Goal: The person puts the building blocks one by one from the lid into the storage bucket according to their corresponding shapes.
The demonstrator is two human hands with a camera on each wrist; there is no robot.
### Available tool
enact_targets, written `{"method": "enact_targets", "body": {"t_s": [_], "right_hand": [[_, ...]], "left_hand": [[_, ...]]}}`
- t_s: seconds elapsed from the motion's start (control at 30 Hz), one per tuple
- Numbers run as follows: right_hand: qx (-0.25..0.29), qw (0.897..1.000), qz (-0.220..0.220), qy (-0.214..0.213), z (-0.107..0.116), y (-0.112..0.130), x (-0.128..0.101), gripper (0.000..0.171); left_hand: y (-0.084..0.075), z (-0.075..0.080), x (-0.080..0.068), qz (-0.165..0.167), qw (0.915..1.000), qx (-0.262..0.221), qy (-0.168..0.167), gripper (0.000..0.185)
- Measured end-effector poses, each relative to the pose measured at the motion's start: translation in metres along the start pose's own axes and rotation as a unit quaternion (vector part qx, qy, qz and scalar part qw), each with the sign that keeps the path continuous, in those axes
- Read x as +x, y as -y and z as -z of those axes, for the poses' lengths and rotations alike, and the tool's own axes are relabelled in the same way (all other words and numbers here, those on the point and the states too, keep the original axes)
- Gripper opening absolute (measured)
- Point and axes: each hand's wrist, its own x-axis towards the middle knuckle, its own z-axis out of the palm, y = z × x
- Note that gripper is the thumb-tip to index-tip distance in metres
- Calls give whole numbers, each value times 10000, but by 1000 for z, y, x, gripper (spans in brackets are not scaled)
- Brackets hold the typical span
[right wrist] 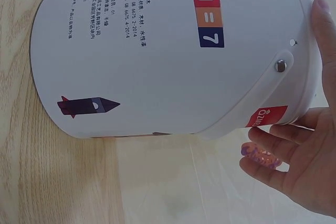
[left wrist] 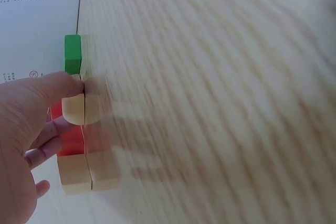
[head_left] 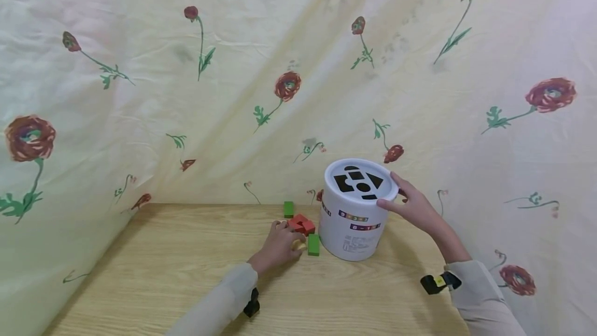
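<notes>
My left hand (head_left: 280,245) is low over the wooden table, pinching a small plain wooden block (left wrist: 73,108) with a rounded end between thumb and fingers. Its other fingers curl beside red blocks (head_left: 302,223), and another plain wooden block (left wrist: 74,175) stands near the fingertips. A green block (head_left: 313,245) lies just right of that hand, close to a white bucket (head_left: 336,235). My right hand (head_left: 415,206) grips the bucket's upper rim from the right, thumb at the lid edge and fingers round the side. Black shaped holes mark the lid (head_left: 347,193).
A second green block (head_left: 288,209) lies farther back, near the table's rear edge. Behind the table (head_left: 186,258) hangs a pale cloth (head_left: 233,118) with printed red flowers. The bucket's white handle (right wrist: 247,98) hangs down along its side.
</notes>
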Motion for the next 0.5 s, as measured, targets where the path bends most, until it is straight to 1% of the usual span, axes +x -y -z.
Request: {"method": "enact_targets", "body": {"t_s": [0.17, 0.27, 0.4, 0.5], "right_hand": [[-19, 10000, -33, 11, 0, 1, 0, 102], [-5, 10000, -36, 13, 0, 0, 0, 102], [-21, 10000, -40, 14, 0, 0, 0, 103], [-36, 10000, -29, 20, 0, 0, 0, 103]], "left_hand": [[2, 1, -2, -85, 9999, -50, -70, 26], [3, 2, -4, -104, 9997, -143, -175, 28], [5, 4, -5, -81, 9987, -230, -445, 26], [7, 6, -2, -133, 9962, -243, -829, 25]]}}
